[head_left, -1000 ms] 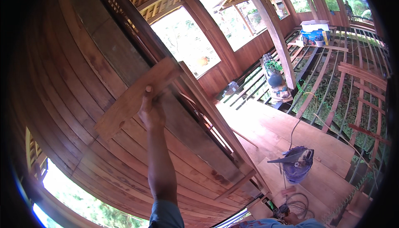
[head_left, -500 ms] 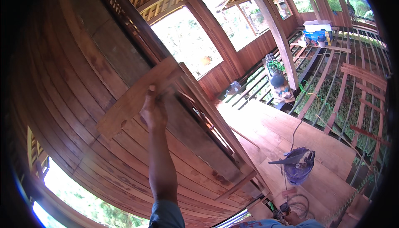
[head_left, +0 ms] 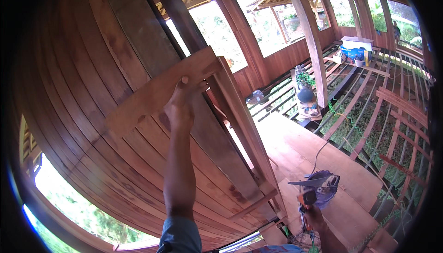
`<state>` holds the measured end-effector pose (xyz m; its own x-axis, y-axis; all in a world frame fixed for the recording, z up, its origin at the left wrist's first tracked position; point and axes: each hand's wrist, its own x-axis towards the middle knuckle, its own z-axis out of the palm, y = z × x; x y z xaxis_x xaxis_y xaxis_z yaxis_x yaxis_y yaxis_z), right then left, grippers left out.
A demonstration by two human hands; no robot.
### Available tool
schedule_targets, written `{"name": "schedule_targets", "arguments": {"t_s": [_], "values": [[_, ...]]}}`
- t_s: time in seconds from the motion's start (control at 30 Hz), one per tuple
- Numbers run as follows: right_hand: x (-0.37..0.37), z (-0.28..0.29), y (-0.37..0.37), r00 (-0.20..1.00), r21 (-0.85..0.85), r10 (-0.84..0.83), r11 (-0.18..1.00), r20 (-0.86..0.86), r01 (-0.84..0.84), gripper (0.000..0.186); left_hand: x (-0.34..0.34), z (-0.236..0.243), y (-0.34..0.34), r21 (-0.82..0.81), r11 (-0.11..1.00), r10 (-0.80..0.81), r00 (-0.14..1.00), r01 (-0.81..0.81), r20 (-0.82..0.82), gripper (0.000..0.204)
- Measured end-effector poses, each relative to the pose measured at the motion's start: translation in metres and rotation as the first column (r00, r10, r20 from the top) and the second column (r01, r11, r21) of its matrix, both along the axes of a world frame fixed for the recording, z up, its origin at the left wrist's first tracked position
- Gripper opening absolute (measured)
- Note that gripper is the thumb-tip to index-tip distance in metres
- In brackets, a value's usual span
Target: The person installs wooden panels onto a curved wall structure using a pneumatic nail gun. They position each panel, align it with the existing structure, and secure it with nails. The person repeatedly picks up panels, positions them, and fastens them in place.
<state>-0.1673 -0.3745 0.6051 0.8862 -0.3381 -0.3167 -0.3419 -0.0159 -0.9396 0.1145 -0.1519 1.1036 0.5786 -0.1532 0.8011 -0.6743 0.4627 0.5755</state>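
The right hand (head_left: 315, 217) has risen, fingers around a handheld tool (head_left: 307, 198); the left hand (head_left: 179, 107) pinches a board (head_left: 157, 90) across planks (head_left: 83, 96), seemingly positioning it; next calls for steadiness.

Pale wooden floor panels (head_left: 288, 137): purple bucket (head_left: 327, 199) standing on top, thin dark cable (head_left: 319, 154) lying near.

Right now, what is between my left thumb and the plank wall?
In the head view, a short wooden board lies behind the thumb of your left hand, in front of the plank wall.
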Motion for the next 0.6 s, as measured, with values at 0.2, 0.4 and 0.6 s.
{"name": "schedule_targets", "arguments": {"t_s": [0.2,0.4,0.6], "values": [[0.029,0.158,-0.01,0.944,-0.086,0.005,0.996,0.33,0.025,0.017,0.002,-0.001,0.002,-0.031,0.999,0.017,0.997,-0.019,-0.077,0.046],[0.031,0.253,-0.01,0.672,-0.626,0.378,0.762,0.636,0.163,0.034,0.007,-0.003,0.0,-0.063,0.998,0.0,0.997,-0.005,-0.08,0.039],[0.069,0.335,0.003,0.594,-0.032,0.112,0.989,0.796,-0.143,0.035,0.009,0.0,0.002,-0.055,0.997,-0.045,0.999,0.045,-0.009,0.039]]}}
